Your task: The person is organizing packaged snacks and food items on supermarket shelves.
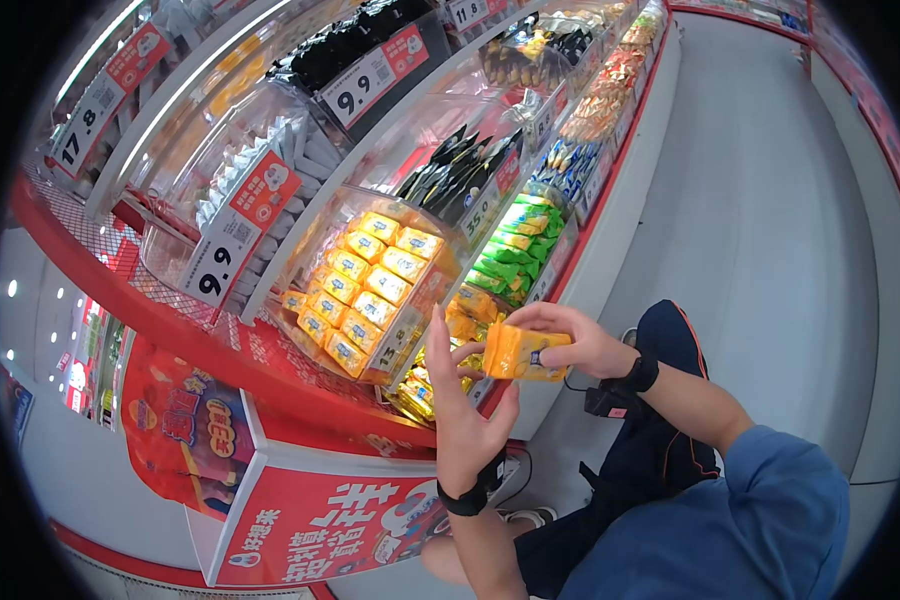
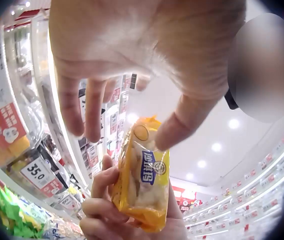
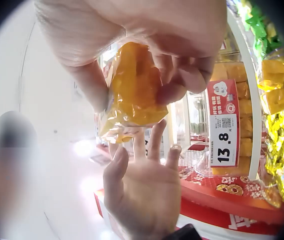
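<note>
**Yellow pack (image 1: 527, 352) pinched in the right hand (image 1: 592, 348), left hand (image 1: 462, 422) hanging just beside it**

Biggest stuff first, all clock directions off the pack on my head feed. The red-edged display shelf (image 1: 130, 305) sweeps round the left side and runs up past 12 o'clock. The container I care about is the clear bin (image 1: 438, 280) at 10 o'clock: it's stacked with little yellow packs (image 1: 355, 290) that look a lot like the one in hand, with a 13.8 sign (image 1: 400, 337) on its front. Black packs (image 1: 460, 175) sit at 11 behind a 35.0 sign (image 1: 478, 220), green bags (image 1: 518, 250) at 12, and shiny gold bags (image 1: 418, 395) lie low at 8.

Now the hands. The right one has the actual grip, thumb on the printed face and fingers round the far side, coming in from 3 o'clock. The left is spread, palm and fingers free, at roughly 7 to 8. Its fingertips get really near the pack's free end, but I honestly can't tell from here if anything touches.

So the bit I'm watching is the pack itself: it's between the two hands, long axis about 9-to-3, free end facing the left fingers. My left wrist cam has it nearly upright instead, about 12-to-6, with the blue patch (image 2: 147, 168) on the label turned my way.
</note>
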A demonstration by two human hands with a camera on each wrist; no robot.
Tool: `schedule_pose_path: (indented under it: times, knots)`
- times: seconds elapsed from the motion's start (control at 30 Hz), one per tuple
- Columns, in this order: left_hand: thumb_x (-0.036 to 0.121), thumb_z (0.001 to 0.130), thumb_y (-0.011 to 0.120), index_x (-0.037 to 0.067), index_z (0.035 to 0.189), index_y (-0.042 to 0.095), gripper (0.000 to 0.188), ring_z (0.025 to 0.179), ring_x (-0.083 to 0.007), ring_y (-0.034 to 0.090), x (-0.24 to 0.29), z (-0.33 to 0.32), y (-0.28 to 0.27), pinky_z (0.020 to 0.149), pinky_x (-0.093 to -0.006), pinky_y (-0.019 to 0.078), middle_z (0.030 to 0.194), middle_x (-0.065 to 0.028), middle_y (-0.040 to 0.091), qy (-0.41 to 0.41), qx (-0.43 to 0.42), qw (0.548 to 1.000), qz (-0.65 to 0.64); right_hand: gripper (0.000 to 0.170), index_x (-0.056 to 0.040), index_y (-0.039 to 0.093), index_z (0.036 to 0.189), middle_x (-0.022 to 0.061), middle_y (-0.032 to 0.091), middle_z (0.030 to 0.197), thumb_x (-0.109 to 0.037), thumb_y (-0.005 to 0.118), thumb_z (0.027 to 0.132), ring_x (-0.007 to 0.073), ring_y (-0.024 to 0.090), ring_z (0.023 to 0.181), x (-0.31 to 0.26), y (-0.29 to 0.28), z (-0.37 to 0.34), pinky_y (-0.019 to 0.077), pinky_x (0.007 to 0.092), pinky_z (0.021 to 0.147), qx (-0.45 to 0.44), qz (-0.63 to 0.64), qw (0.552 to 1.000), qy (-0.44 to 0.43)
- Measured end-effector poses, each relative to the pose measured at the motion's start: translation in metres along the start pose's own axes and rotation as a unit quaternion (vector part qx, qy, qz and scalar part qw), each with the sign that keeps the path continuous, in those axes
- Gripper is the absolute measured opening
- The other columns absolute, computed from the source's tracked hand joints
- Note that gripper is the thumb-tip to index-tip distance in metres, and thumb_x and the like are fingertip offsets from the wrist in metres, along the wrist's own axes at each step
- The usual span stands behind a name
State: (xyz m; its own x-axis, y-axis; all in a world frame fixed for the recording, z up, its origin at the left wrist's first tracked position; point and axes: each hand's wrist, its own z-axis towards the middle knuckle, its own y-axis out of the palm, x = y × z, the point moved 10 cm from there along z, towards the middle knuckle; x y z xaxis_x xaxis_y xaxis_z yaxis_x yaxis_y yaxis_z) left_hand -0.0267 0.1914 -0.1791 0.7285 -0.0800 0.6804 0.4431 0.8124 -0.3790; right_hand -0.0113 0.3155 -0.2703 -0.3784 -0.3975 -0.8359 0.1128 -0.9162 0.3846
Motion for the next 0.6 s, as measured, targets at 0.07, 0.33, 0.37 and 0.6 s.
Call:
schedule_pose_path:
  times: [0.07,0.33,0.37,0.6]
  knots:
    - [0.002,0.071,0.068,0.003,0.141,0.033,0.078,0.117,-0.0229,0.051,-0.003,-0.008,0.003,0.094,-0.0353,0.0432,0.139,-0.0182,0.043,0.027,-0.067,0.993,0.097,0.055,-0.0032,0.048,0.126,0.0064,0.057,0.118,-0.016,0.072,0.079,0.0145,0.054,0.113,0.003,0.01,0.004,0.0416,0.0302,0.098,-0.019,-0.047,0.999,0.002]
    - [-0.013,0.071,0.067,0.003,0.125,0.044,0.061,0.118,-0.0264,0.051,-0.038,-0.046,-0.029,0.102,-0.0378,0.0401,0.128,-0.0151,0.051,-0.033,0.058,0.998,0.003,0.044,-0.0042,0.049,0.123,0.005,0.058,0.111,-0.013,0.067,0.084,0.0097,0.055,0.098,0.027,0.019,0.011,0.0455,0.0229,0.079,0.07,-0.009,0.997,0.018]
    - [-0.013,0.07,0.068,0.003,0.123,0.045,0.06,0.117,-0.0271,0.052,-0.035,-0.049,-0.036,0.101,-0.0382,0.041,0.126,-0.0151,0.051,0.003,0.088,0.996,0.019,0.043,-0.0043,0.049,0.124,0.0049,0.058,0.111,-0.013,0.066,0.085,0.009,0.055,0.096,0.029,0.017,0.009,0.045,0.0223,0.076,0.092,-0.007,0.995,0.029]
    - [-0.006,0.07,0.071,0.014,0.113,0.054,0.05,0.099,-0.0312,0.055,0.003,-0.076,-0.032,0.078,-0.0395,0.0493,0.122,-0.0142,0.053,0.229,0.174,0.896,0.339,0.032,-0.0026,0.053,0.118,0.0033,0.063,0.096,-0.021,0.057,0.093,0.0072,0.057,0.077,0.024,0.029,0.002,0.0424,0.0205,0.064,0.082,-0.064,0.994,0.034]
